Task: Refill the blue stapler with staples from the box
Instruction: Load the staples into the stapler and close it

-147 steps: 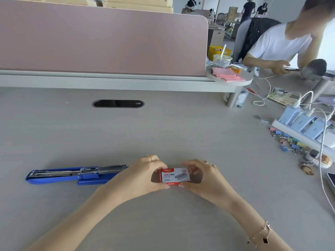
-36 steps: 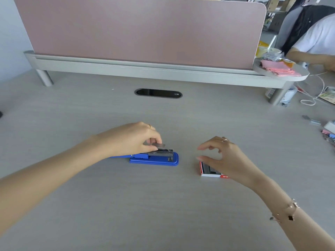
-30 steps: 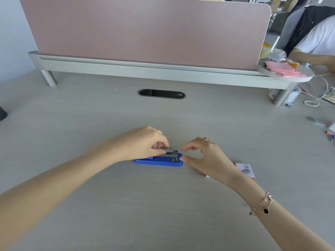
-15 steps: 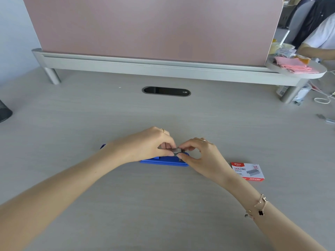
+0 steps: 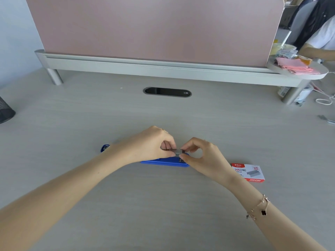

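The blue stapler [image 5: 164, 162] lies flat on the desk, opened out, its far end [image 5: 105, 147] showing left of my left wrist. My left hand [image 5: 150, 145] covers its middle and pinches a grey strip of staples [image 5: 178, 151] over the metal channel. My right hand [image 5: 203, 156] pinches the strip's right end with thumb and forefinger at the stapler's right tip. The red and white staple box [image 5: 248, 172] lies on the desk to the right, behind my right wrist, apart from both hands.
A pink divider panel [image 5: 154, 28] on a grey rail [image 5: 163, 67] closes the back. A cable slot [image 5: 167, 92] sits mid-desk. A black mesh holder [image 5: 5, 111] is at the left edge. A seated person [image 5: 320, 38] and clutter are far right.
My right hand left the staple box and came over to the stapler's right tip, joining my left hand on the staple strip. The box now lies uncovered on the right.
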Motion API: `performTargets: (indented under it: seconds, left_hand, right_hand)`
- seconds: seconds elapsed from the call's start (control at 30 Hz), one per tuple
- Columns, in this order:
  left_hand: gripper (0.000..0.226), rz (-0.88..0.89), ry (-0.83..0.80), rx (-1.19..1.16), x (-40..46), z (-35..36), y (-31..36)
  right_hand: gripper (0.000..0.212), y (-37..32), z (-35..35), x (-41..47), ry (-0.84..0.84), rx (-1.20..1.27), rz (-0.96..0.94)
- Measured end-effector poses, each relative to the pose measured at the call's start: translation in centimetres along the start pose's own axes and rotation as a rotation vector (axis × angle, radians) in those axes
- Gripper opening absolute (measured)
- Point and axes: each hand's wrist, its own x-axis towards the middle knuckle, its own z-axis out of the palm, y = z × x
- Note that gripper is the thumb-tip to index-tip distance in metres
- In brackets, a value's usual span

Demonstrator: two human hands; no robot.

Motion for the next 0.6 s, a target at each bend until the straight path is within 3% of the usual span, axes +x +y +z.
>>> performTargets:
  seconds: [0.43,0.6]
  left_hand:
    - [0.015,0.049,-0.002,0.043,-0.7,0.6,-0.8]
    - [0.037,0.031,0.008,0.114,-2.7,-0.7,-3.0]
  right_hand:
    - [0.009,0.5,-0.6,0.3,-0.055,-0.073,-0.022]
    - [0.021,0.7,-0.6,0.4,-0.09,-0.111,-0.031]
